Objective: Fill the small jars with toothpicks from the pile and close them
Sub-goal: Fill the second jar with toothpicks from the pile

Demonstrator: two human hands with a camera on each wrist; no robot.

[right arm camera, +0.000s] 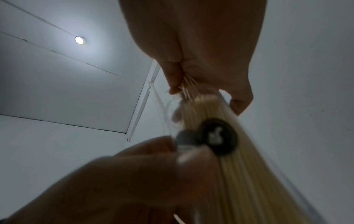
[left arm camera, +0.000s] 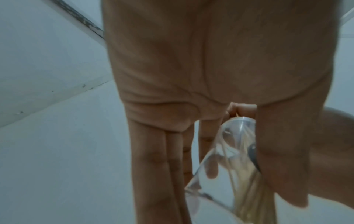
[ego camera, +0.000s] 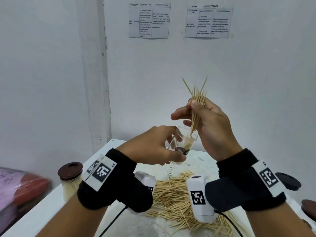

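Note:
My left hand [ego camera: 157,147] grips a small clear jar [ego camera: 183,142] lifted above the table and tilted, with toothpicks inside it. In the left wrist view the jar [left arm camera: 229,159] lies between the fingers and thumb. My right hand [ego camera: 203,122] pinches a bundle of toothpicks [ego camera: 198,106] between thumb and fingers. The bundle's lower tips are inside the jar's mouth. The toothpick pile [ego camera: 172,194] lies on the white table [ego camera: 42,212] below both wrists. In the right wrist view the jar [right arm camera: 206,136] shows a dark round label.
A filled jar with a brown lid [ego camera: 70,178] stands at the table's left edge. Dark lids [ego camera: 289,181] lie at the right edge. A red and pink bag [ego camera: 22,187] sits left of the table. White walls enclose the back and left side.

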